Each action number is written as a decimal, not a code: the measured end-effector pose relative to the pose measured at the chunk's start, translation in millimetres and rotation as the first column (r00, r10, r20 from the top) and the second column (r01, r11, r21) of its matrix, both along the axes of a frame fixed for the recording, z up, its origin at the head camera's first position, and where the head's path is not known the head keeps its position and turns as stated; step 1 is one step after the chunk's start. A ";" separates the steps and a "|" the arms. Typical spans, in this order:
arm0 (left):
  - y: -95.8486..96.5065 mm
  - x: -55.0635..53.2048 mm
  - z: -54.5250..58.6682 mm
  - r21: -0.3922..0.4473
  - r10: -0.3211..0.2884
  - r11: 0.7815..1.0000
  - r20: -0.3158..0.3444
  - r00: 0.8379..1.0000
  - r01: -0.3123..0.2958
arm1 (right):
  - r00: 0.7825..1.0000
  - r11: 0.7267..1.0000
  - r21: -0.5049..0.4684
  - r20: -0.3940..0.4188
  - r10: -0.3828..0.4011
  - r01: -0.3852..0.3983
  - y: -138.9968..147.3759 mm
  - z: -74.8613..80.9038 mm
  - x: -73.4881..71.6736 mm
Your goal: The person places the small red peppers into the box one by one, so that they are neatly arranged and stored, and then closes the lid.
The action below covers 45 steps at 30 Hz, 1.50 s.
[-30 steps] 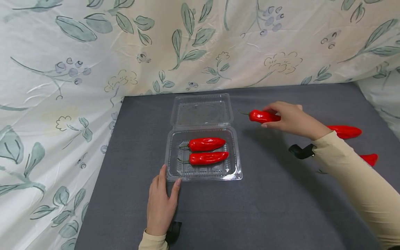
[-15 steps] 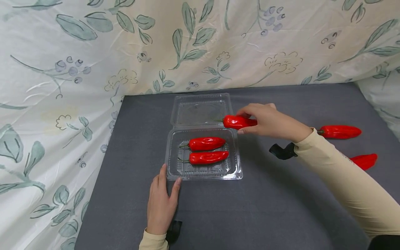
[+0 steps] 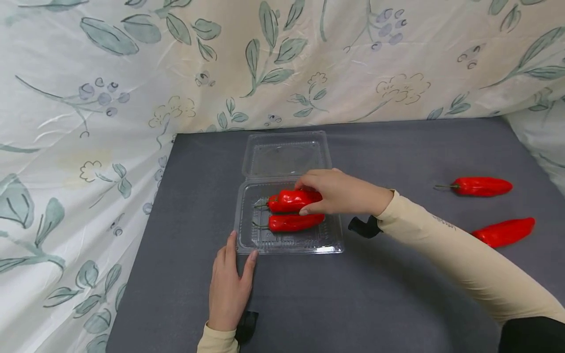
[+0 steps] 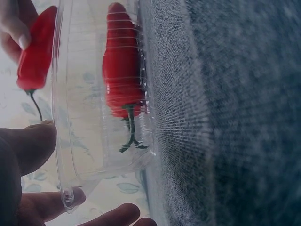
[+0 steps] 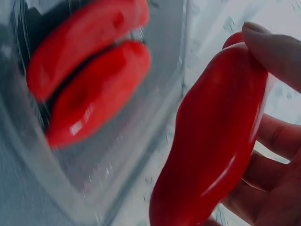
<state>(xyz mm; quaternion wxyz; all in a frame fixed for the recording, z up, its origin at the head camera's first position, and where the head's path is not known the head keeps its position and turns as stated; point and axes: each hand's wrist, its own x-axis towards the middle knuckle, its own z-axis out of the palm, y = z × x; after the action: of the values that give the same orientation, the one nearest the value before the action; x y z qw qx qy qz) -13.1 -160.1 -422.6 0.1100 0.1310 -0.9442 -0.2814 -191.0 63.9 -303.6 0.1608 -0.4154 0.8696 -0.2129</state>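
Observation:
Over the clear plastic clamshell container (image 3: 333,247), my right hand (image 3: 342,193) pinches a glossy red pepper (image 3: 295,200) between thumb and fingers. The right wrist view shows that held pepper (image 5: 211,136) apart from the two below, its tapered end toward the camera. Two more red peppers lie side by side in the container, stems to the left; the front pepper (image 3: 289,224) shows well, the back pepper (image 3: 271,203) is partly covered. My left hand (image 3: 228,289) rests at the container's front left corner, its fairly straight thumb and index finger touching the rim.
The container's lid (image 3: 287,154) lies folded back behind it. Two loose peppers lie on the right of the grey table (image 3: 176,255): a back loose pepper (image 3: 483,187) and a front loose pepper (image 3: 507,232), partly behind the right sleeve. A patterned cloth (image 3: 273,63) hangs behind.
My right hand has carried its pepper left and toward me, from right of the lid to over the container. The loose peppers are less covered by the sleeve. My left hand stays put.

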 end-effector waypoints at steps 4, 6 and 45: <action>-0.3 -0.2 0.2 -0.002 -0.007 1.000 -0.009 1.000 0.007 | 0.998 0.998 0.042 -0.006 0.056 -0.056 -12.0 -10.7 7.6; -0.6 -0.2 0.2 -0.005 -0.009 1.000 -0.011 1.000 0.009 | 0.997 0.995 0.067 -0.011 0.079 -0.078 -16.9 -16.4 10.6; -4.0 0.7 -1.2 0.015 -0.022 1.000 -0.030 0.999 0.022 | 0.969 0.949 0.197 0.027 0.246 -0.246 -44.1 -45.1 27.3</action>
<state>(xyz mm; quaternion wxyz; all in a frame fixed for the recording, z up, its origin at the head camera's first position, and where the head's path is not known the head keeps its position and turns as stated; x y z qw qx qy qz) -12.5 -164.1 -423.9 0.1202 0.1172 -0.9417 -0.2916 -163.7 19.8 -348.7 0.2277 -0.5021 0.8279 -0.1036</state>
